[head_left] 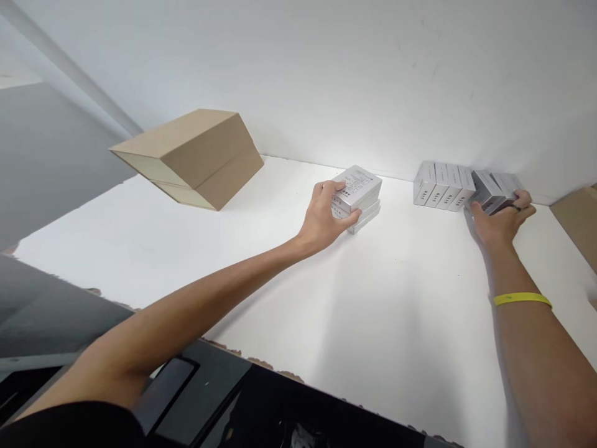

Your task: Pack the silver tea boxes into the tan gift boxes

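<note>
The dark black edge [224, 398] sits closest. On the white table [373, 323], the left hand [326, 218] wraps its fingers around a stack of small silver boxes [361, 186]. The right hand [501, 218] grips another silver box [489, 191] beside the row of silver boxes [441, 185] at the wall.

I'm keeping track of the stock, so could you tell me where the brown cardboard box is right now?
In the head view, the brown cardboard box sits far left on the white table, near the wall, left of the left hand.
</note>
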`<action>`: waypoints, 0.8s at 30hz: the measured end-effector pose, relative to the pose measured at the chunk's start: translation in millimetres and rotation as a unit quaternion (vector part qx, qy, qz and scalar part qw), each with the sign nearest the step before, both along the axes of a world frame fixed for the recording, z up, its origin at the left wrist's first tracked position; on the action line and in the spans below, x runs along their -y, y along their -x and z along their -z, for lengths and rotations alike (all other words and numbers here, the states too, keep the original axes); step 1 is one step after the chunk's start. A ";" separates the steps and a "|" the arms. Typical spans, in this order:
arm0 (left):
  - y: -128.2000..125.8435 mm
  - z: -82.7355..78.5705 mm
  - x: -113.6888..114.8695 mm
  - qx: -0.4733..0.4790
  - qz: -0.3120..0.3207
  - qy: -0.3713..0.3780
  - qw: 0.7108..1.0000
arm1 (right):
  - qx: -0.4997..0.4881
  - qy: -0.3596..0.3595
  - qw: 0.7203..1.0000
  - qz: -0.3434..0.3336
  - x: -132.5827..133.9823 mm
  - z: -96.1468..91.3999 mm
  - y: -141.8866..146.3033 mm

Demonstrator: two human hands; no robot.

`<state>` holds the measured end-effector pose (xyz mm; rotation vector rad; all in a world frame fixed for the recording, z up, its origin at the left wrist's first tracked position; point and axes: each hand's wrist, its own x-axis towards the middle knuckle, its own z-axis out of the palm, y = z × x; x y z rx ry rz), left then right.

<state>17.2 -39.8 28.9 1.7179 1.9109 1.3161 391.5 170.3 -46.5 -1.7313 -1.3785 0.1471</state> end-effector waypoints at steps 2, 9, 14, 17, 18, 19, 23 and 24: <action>-0.8 5.5 -1.3 -0.001 -0.002 0.000 1.000 | -0.002 0.002 1.000 -0.001 0.3 -0.4 0.2; -0.8 11.0 -8.1 -0.002 -0.010 -0.025 1.000 | -0.004 0.006 1.000 -0.003 0.2 -0.6 0.3; -2.9 2.5 -5.9 -0.020 -0.014 -0.010 1.000 | -0.006 0.008 1.000 -0.003 -0.4 0.5 -0.4; -8.1 3.4 -2.2 -0.004 -0.027 -0.002 1.000 | -0.006 0.008 1.000 -0.002 -0.4 0.5 -0.5; -10.0 4.5 -1.5 0.002 -0.031 -0.001 1.000 | -0.007 0.008 1.000 -0.001 -0.3 0.4 -0.5; -11.8 5.5 -1.3 0.006 -0.034 0.001 0.999 | -0.008 0.008 1.000 -0.001 -0.1 0.4 -0.4; -16.6 6.6 -3.1 0.015 -0.037 0.000 0.999 | -0.010 0.005 1.000 0.000 0.3 0.3 -0.1; -17.4 5.5 -3.7 0.017 -0.037 -0.001 0.999 | -0.010 0.003 1.000 -0.001 0.2 0.3 -0.2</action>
